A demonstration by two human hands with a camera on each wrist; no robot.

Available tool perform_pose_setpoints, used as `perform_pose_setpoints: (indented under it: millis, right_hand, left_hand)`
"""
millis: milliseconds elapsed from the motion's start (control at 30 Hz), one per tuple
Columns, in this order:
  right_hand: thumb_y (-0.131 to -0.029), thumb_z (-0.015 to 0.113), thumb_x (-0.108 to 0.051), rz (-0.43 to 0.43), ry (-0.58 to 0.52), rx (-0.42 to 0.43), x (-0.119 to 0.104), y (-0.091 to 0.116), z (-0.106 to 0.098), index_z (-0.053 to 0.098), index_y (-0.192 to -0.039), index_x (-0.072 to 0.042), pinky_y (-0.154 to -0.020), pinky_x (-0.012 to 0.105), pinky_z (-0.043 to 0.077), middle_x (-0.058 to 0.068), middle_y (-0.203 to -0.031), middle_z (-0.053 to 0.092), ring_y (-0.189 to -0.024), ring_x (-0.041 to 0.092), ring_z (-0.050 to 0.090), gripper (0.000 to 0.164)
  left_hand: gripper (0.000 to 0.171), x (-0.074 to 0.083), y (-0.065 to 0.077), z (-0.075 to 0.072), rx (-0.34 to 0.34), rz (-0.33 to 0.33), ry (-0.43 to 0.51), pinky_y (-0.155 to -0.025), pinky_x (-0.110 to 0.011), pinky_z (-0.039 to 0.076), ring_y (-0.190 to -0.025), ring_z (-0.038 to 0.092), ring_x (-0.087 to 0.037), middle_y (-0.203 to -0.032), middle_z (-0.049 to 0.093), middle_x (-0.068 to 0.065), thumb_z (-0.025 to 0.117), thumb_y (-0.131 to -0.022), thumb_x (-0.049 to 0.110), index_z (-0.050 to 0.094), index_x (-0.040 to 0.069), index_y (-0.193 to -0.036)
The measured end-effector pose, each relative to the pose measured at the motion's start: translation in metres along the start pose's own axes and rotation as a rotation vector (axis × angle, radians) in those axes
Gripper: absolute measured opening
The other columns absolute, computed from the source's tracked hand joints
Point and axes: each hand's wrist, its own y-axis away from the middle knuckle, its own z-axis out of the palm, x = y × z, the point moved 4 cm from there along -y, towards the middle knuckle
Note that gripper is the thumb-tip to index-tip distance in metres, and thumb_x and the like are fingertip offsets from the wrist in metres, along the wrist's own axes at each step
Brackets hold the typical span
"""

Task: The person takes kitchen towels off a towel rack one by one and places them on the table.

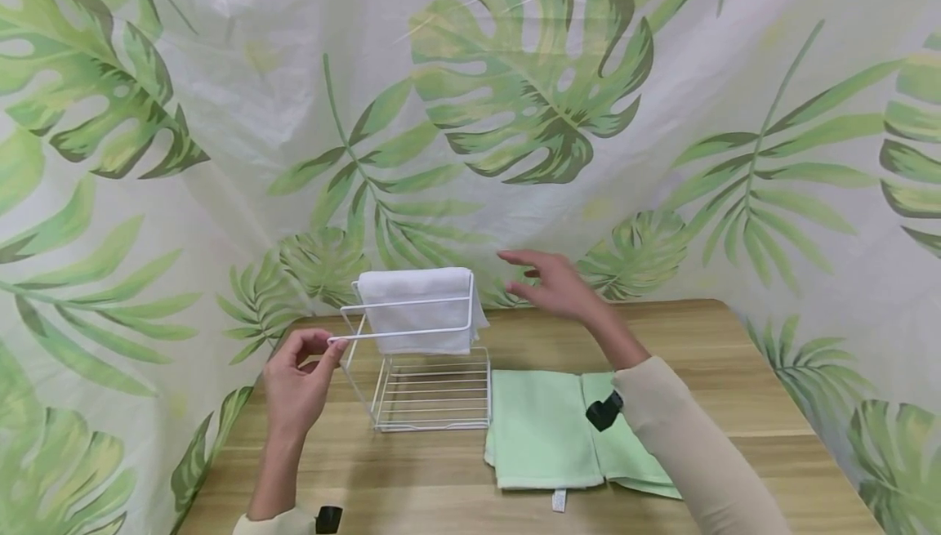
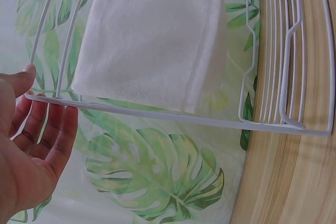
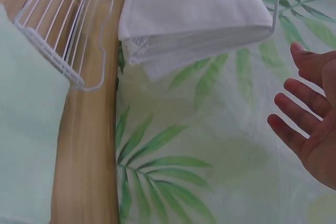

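Observation:
A white wire rack [image 1: 434, 430] stands on the table, with a folded white towel [image 1: 415, 323] hanging over its upper bars. My left hand [image 1: 297, 376] pinches the rack's upper left corner between thumb and fingers; the left wrist view shows the fingertips [image 2: 68, 113] under the white wire [image 2: 157, 114]. To the right of the towel, my right hand [image 1: 555, 286] is raised with its fingers spread and holds nothing. In the right wrist view a gap separates that hand from the towel's folded edge [image 3: 199, 43], where a small printed label shows inside.
Two folded light green towels [image 1: 544, 429] lie side by side on the wooden table [image 1: 412, 482], right of the rack; a white tag [image 1: 559, 501] sticks out from the left one. Behind the table hangs a leaf-patterned sheet [image 1: 243, 53]. The right forearm [image 1: 691, 437] passes over the green towels.

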Motion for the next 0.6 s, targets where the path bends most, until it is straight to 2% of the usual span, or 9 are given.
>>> perform_pose_setpoints:
  millis: [133, 300, 600]
  right_hand:
    - [-0.104, 0.073, -0.014, -0.035, -0.022, 0.010, -0.006, -0.014, 0.010, 0.060, -0.150, -0.002, -0.111, 0.052, 0.058, 0.019, -0.153, 0.062, -0.142, 0.039, 0.060, 0.050]
    - [-0.104, 0.073, -0.015, -0.036, -0.046, 0.009, -0.013, -0.028, 0.020, 0.060, -0.150, -0.003, -0.113, 0.053, 0.057, 0.018, -0.154, 0.062, -0.144, 0.038, 0.058, 0.050]
    - [-0.108, 0.066, -0.017, -0.018, -0.119, -0.059, -0.023, -0.049, 0.035, 0.058, -0.152, -0.003, -0.118, 0.051, 0.053, 0.016, -0.158, 0.058, -0.146, 0.036, 0.057, 0.047]
  left_hand:
    - [0.018, -0.002, 0.000, 0.001, -0.004, 0.001, 0.014, -0.064, -0.005, 0.056, -0.077, 0.063, 0.007, -0.084, 0.065, 0.020, 0.085, -0.088, -0.005, 0.071, -0.006, -0.100]
    - [0.018, -0.003, -0.001, 0.000, -0.016, 0.013, 0.041, -0.064, -0.006, 0.057, -0.077, 0.065, 0.005, -0.084, 0.066, 0.019, 0.086, -0.088, -0.002, 0.072, -0.004, -0.099]
    - [0.017, -0.003, 0.000, 0.000, -0.017, 0.029, 0.050, -0.064, -0.006, 0.057, -0.077, 0.065, 0.004, -0.085, 0.067, 0.018, 0.086, -0.088, -0.002, 0.072, -0.003, -0.099]
